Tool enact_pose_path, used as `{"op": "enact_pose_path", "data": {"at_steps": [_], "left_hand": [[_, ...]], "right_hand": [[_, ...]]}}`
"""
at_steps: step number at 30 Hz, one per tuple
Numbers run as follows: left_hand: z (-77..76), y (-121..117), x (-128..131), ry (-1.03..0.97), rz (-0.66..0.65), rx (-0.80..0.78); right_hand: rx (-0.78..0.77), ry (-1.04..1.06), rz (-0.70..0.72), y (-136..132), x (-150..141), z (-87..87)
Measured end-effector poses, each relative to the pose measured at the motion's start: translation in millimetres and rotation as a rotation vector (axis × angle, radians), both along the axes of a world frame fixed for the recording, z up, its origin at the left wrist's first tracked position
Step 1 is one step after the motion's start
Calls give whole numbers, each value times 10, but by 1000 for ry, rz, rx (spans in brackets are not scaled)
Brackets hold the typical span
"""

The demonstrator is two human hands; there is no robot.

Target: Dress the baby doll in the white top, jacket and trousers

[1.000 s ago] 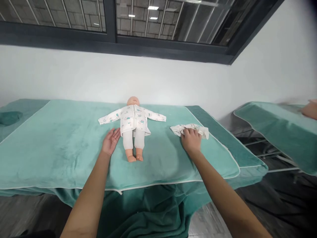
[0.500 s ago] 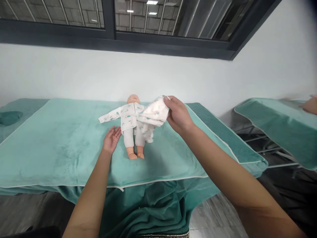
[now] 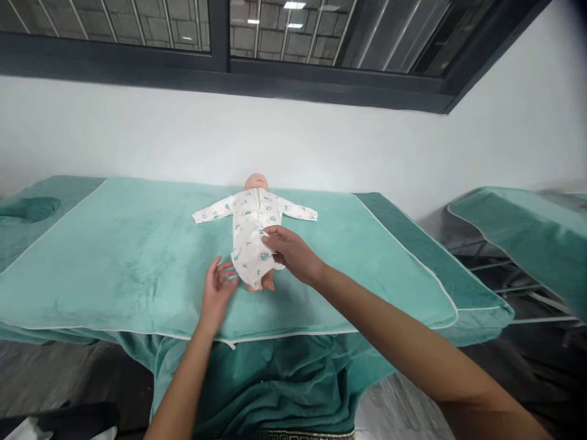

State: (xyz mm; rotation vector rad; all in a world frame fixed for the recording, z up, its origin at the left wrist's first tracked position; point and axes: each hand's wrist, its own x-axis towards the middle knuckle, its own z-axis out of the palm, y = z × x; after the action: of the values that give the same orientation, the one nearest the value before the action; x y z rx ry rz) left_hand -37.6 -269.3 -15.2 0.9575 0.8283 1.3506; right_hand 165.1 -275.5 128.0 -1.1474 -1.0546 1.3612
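A baby doll point(image 3: 255, 181) lies on its back with its head toward the wall. It wears a white printed baby romper point(image 3: 247, 223), sleeves spread out to both sides, the front panels laid over the body and legs. Only the doll's feet point(image 3: 268, 282) stick out below the cloth. My right hand point(image 3: 290, 249) pinches the romper's front at its lower right part, thumb and fingers together. At the lower left edge of the romper is my left hand point(image 3: 221, 282), open with fingers spread and slightly curled; whether the fingertips touch the cloth I cannot tell.
The doll lies on a bed with a light green cover point(image 3: 151, 263) edged in white. Darker green cloth point(image 3: 293, 379) hangs at the front. A second green-covered bed point(image 3: 527, 238) stands at the right. Behind are a white wall point(image 3: 183, 134) and a dark window frame point(image 3: 321, 82).
My right hand has brought the lifted right part of the romper down and left over the doll's body and legs. The right sleeve now lies outstretched. My left hand has moved down toward the hem.
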Motion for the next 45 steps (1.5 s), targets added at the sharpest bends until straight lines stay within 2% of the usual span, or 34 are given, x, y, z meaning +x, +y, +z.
{"op": "enact_pose_path", "data": {"at_steps": [2, 4, 7, 9, 11, 14, 20, 23, 27, 29, 32, 37, 39, 41, 45], "left_hand": [[133, -190, 36, 141, 86, 152], [337, -268, 39, 313, 170, 325], [713, -230, -16, 564, 121, 530], [949, -170, -59, 632, 100, 608], [1148, -126, -90, 643, 141, 672], [1390, -117, -114, 636, 168, 740], [1783, -236, -140, 661, 75, 746], [1905, -292, -160, 668, -22, 751], [1969, -325, -188, 661, -119, 770], [1973, -314, -190, 628, -70, 770], [1984, -261, -181, 573, 95, 773], [2098, -150, -204, 662, 341, 964], [2163, -134, -218, 693, 422, 983], [2222, -142, -217, 644, 430, 957], [2304, -201, -172, 425, 317, 852]], "right_hand": [[-10, 134, 24, -54, -104, -14], [51, 157, 71, -82, -166, 8], [205, 58, 159, -95, -164, 99], [324, -46, 207, -105, -117, 192], [450, -188, 230, -132, -64, 300], [644, -436, 182, -208, -20, 453], [916, -790, -43, -361, -51, 657], [1055, -876, -46, -358, -58, 769], [1168, -936, -43, -317, -45, 984], [1170, -966, -60, -305, -39, 1080], [1118, -976, -132, -291, -38, 1148], [1093, -1002, -172, -237, -8, 1094], [1109, -1013, -166, -212, 24, 1064], [1106, -1006, -178, -190, 57, 1044], [1061, -924, -123, -163, 78, 1034]]}}
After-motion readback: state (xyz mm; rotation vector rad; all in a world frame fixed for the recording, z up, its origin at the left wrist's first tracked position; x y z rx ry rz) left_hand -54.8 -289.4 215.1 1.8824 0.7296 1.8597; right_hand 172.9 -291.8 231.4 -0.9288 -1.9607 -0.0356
